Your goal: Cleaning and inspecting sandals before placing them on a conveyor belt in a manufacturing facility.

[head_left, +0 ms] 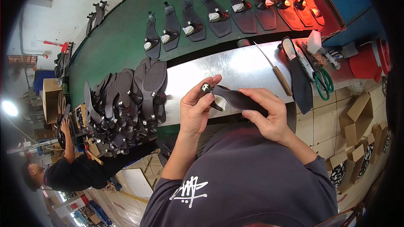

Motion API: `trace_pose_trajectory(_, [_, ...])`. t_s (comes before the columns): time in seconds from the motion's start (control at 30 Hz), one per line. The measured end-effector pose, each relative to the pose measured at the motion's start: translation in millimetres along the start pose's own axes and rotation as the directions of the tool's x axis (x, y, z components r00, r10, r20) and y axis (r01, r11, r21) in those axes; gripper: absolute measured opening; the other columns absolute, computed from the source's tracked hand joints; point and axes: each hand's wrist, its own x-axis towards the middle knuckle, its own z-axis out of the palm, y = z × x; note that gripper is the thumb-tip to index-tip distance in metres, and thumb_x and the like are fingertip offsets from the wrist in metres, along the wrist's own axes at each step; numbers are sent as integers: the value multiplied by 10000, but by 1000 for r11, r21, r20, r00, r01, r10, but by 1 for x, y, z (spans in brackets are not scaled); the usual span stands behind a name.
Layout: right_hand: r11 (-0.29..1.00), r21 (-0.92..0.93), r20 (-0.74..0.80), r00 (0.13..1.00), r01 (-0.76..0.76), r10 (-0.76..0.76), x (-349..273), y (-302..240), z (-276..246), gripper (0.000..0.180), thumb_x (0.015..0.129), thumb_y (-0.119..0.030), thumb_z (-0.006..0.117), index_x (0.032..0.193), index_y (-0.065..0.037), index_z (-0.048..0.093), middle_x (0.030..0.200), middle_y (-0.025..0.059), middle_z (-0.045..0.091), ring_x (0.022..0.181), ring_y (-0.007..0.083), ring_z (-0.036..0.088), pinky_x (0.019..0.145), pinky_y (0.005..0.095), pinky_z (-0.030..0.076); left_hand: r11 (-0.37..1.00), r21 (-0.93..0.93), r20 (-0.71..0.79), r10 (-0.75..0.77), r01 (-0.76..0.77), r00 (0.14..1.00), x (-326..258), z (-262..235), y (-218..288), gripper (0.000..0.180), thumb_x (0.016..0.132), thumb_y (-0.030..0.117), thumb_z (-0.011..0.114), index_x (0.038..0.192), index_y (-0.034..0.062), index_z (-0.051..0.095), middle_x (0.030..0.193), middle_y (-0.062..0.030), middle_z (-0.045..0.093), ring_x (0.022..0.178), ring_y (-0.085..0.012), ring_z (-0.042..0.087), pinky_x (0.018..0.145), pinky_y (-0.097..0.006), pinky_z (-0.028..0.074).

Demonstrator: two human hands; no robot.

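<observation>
In front of my chest I hold a black sandal sole [231,96] with both hands. My left hand [198,107] is closed on its narrow end, thumb and fingers pinching beside a small dark block with pale spots. A white piece hangs beneath the sole there. My right hand [267,111] grips the wide end, thumb on the near edge and fingers along the far one. Below lies the shiny metal ledge [185,80]. To the left, a heap of dark sandal soles [126,88] lies stacked, several with small pale-tipped ends showing.
A row of dark strapped soles [214,15] lies along the green belt [122,29], its right end under red light. An awl [277,73], a dark sole-shaped piece [301,84] and green-handled scissors [323,85] lie right. Cardboard boxes [355,115] stand lower right. A co-worker [71,172] is at left.
</observation>
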Motion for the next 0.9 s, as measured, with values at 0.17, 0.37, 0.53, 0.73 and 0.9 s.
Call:
trace_pose_trajectory(0.17, [1000,0,-20,1000,8,-8,1,1,-1,425,751,-10,671,1175,-23,636,1046,124,672,949,251,627,851,327,467,1000,16,13,-5,5,1000,1,0,0,402,852,-1,639,1249,-17,575,1309,-215,551,1149,-262,588,994,-366,451])
trace_pose_trajectory(0.37, [1000,-5,1,1000,4,-4,2,3,1,420,750,-11,673,1168,-20,638,1035,128,673,933,256,629,838,332,472,1000,-9,17,6,-6,1000,2,1,0,393,836,-12,642,1226,-23,593,1322,-237,532,1145,-286,590,989,-379,457])
trace_pose_trajectory(0.53, [1000,-8,3,1000,2,-2,2,5,1,422,747,-6,678,1167,-18,637,1034,131,673,921,259,633,828,333,477,1000,6,7,-4,4,1000,3,-1,-1,393,830,-17,640,1221,-23,597,1330,-246,522,1137,-304,595,987,-389,461])
trace_pose_trajectory(0.73, [1000,16,13,1000,-16,16,4,6,1,416,751,3,680,1165,-16,638,1034,133,673,926,261,633,836,332,477,1000,-1,15,-8,8,1000,3,1,1,401,826,-22,637,1224,-25,596,1333,-252,516,1142,-320,593,992,-405,461])
trace_pose_trajectory(0.9, [1000,18,12,1000,-12,12,3,6,1,427,750,11,678,1174,-7,632,1019,136,669,914,252,635,823,322,481,1000,-8,12,-12,12,1000,3,1,1,404,826,-24,634,1228,-27,593,1335,-256,512,1142,-327,592,996,-428,459])
